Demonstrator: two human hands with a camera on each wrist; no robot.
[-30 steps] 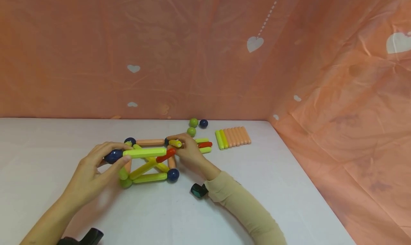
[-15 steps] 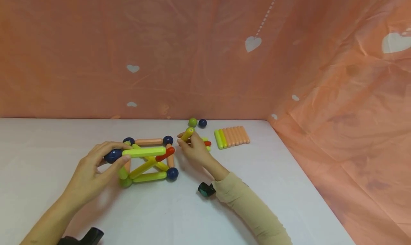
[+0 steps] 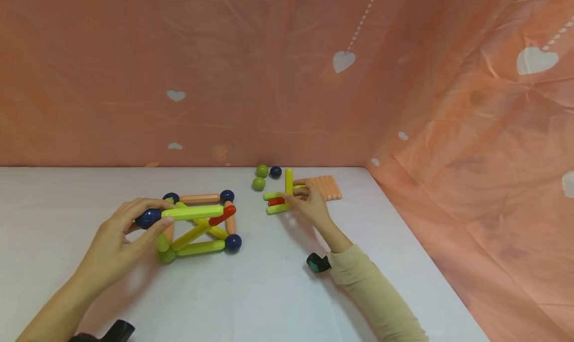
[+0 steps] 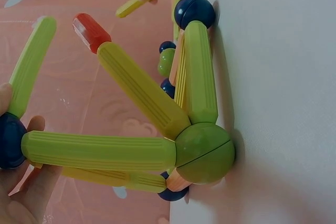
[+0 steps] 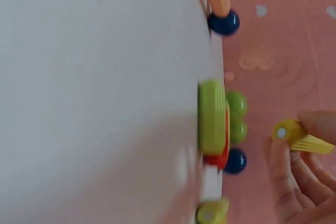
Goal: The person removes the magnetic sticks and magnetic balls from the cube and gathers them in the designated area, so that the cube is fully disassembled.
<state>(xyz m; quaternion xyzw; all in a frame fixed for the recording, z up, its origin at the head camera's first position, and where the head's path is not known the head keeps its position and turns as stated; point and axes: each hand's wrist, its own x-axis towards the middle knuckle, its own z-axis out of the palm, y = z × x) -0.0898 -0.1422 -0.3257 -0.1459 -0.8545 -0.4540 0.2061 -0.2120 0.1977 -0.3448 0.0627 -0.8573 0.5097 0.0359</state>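
Note:
My left hand [image 3: 118, 237] holds the dark blue ball [image 3: 148, 218] at the raised corner of a ball-and-stick frame. From that ball a lime stick [image 3: 193, 213] points right. In the left wrist view, another lime stick [image 4: 100, 150] joins the ball to a green ball [image 4: 205, 153] on the table. A sloping yellow stick [image 4: 142, 87] ends in a short red rod [image 4: 92, 32]. My right hand [image 3: 311, 205] pinches a yellow stick [image 3: 289, 182] above the loose lime sticks [image 3: 277, 209] and a red rod [image 3: 276, 201]. Its round end piece shows in the right wrist view [image 5: 282, 132].
Loose green balls [image 3: 258, 183] and a dark blue ball [image 3: 275, 172] lie near the table's back edge. Behind my right hand is a row of several peach sticks [image 3: 327, 188]. An orange curtain [image 3: 269, 83] hangs behind the white table [image 3: 251, 302].
My right hand has moved right, away from the frame, carrying the yellow stick, which has turned to point upward in the head view. My left hand keeps its hold; the head view has shifted slightly.

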